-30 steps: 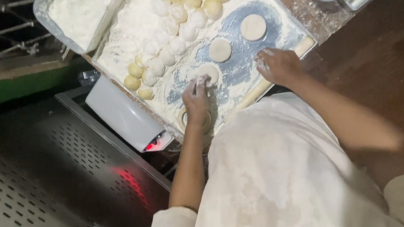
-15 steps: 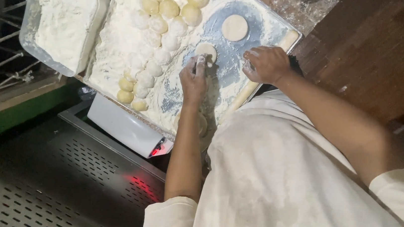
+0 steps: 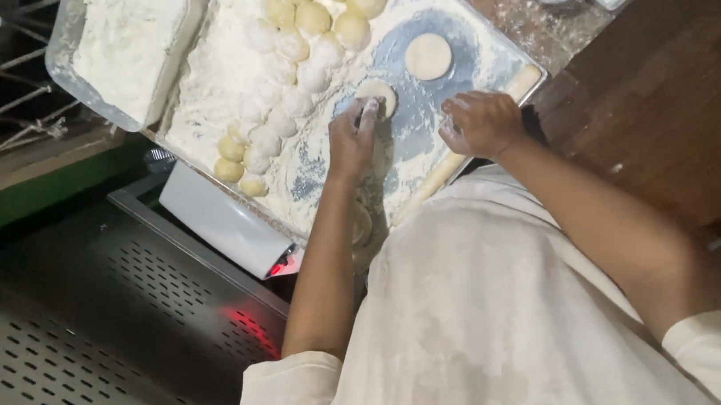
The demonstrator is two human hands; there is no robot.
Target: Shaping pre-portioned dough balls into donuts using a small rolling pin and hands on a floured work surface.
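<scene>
Your left hand presses its fingers on a flattened dough disc lying on the floured board. Your right hand, loosely curled and holding nothing, rests beside it. Flattening looks underway; even pressure seems needed.

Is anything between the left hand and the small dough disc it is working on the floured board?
Nothing visible. The left hand has its fingertips already on the small dough disc, on the floured board. The right hand rests apart to the side, and the second flattened disc lies beyond, clear of both.
</scene>
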